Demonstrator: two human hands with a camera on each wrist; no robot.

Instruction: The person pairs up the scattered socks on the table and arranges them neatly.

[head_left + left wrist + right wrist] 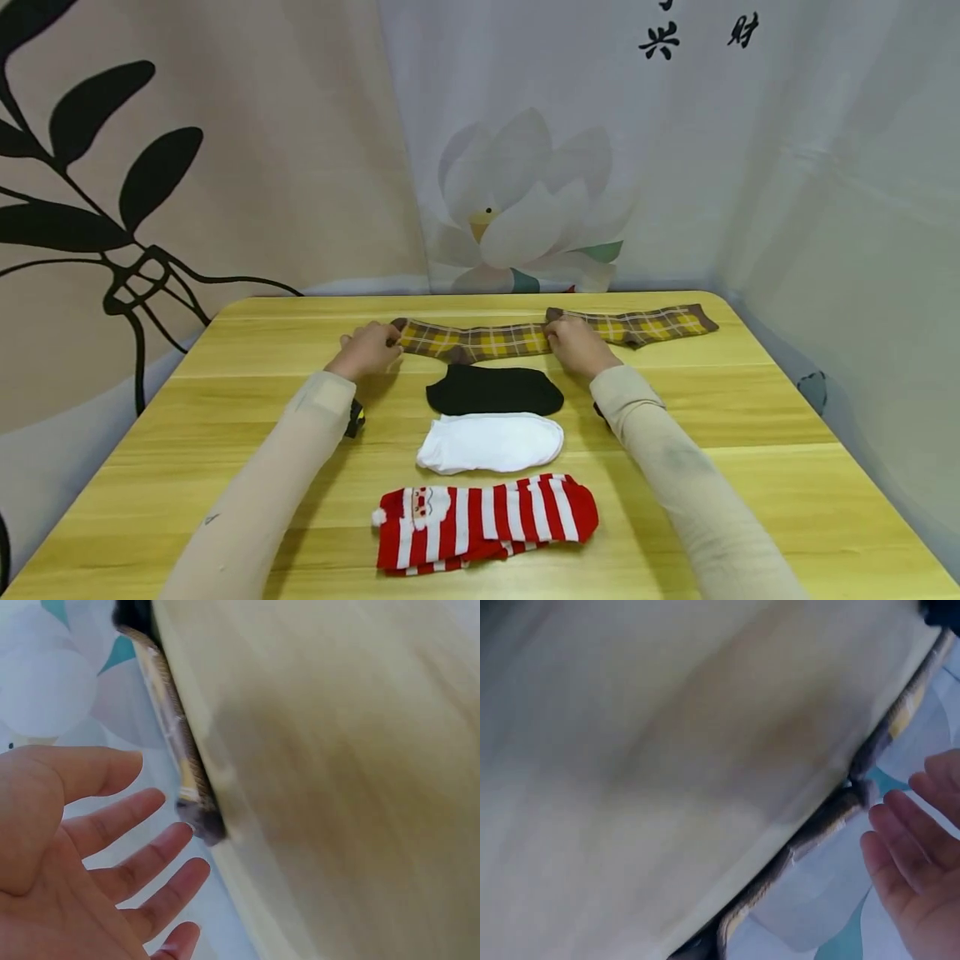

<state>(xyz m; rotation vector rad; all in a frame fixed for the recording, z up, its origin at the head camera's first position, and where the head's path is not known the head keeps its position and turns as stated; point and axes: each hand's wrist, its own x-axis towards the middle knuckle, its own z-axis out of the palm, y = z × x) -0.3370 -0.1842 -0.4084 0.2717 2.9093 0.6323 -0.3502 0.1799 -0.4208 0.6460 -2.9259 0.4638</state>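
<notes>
Two yellow-and-brown plaid socks lie nearly end to end along the far part of the table: a left plaid sock (495,342) and a right plaid sock (663,325). My left hand (367,350) is at the outer end of the left one; in the left wrist view its fingers are spread and loosely bent beside the sock end. Where the two socks meet is my right hand (579,343), its fingers loosely extended in the right wrist view. Neither hand shows a grip. Nearer lie a black sock (495,390) and a white sock (491,443).
Closest to me on the wooden table (750,500) are red-and-white striped socks (487,521) with a bearded face design. A printed curtain (300,167) hangs behind the table's far edge. Dark devices show at both wrists.
</notes>
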